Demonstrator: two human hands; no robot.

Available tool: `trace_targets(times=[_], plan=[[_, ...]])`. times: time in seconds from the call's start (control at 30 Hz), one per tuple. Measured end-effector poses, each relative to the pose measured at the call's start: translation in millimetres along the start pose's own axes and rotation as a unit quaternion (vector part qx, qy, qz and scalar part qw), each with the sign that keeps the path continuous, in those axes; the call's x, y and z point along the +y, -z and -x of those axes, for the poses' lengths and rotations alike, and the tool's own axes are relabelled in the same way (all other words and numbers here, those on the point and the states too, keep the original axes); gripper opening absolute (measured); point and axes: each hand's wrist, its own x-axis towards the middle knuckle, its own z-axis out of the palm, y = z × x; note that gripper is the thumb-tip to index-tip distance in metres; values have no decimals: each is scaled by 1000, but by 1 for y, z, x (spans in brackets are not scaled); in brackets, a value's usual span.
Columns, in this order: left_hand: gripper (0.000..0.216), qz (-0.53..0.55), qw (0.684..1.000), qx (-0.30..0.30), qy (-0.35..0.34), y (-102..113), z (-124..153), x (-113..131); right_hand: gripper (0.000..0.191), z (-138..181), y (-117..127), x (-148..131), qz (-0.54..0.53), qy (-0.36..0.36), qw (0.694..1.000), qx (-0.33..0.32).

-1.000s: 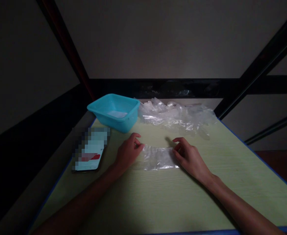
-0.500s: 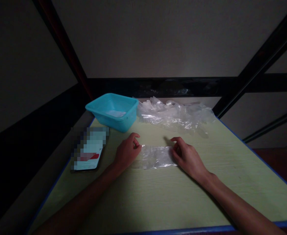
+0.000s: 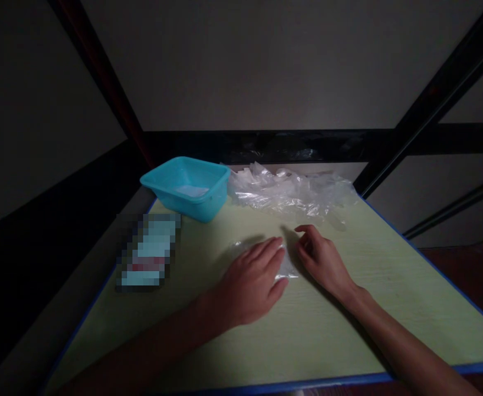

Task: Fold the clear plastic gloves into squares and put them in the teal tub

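Observation:
A clear plastic bag lies flat on the table in the middle of the head view. My left hand rests over it, palm down with the fingers stretched out, and hides most of it. Just right of the bag, my right hand hovers near the table with loosely curled fingers. Its thumb and index finger are apart, and nothing shows between them.
A turquoise plastic basket stands at the back left with something white inside. Beside it lies a heap of crumpled clear plastic. A phone, blurred out, is on the left. The table has a blue edge.
My left hand has moved right from the bag's left end and flattened over it. My right hand has come off the bag's right end and shifted slightly right.

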Motion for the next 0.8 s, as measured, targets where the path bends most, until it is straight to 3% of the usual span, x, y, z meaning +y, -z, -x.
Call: trace_targets(times=[0.1, 0.27, 0.8], plan=[[58, -40, 994, -70, -67, -13, -6, 5, 29, 1, 0, -1, -6, -8, 1000, -10], [68, -50, 989, -120, -65, -23, -9, -3, 31, 1, 1, -4, 2, -13, 1000, -25], [51, -6, 991, -104, -85, -28, -6, -8, 31, 2, -1, -3, 15, -11, 999, -35]])
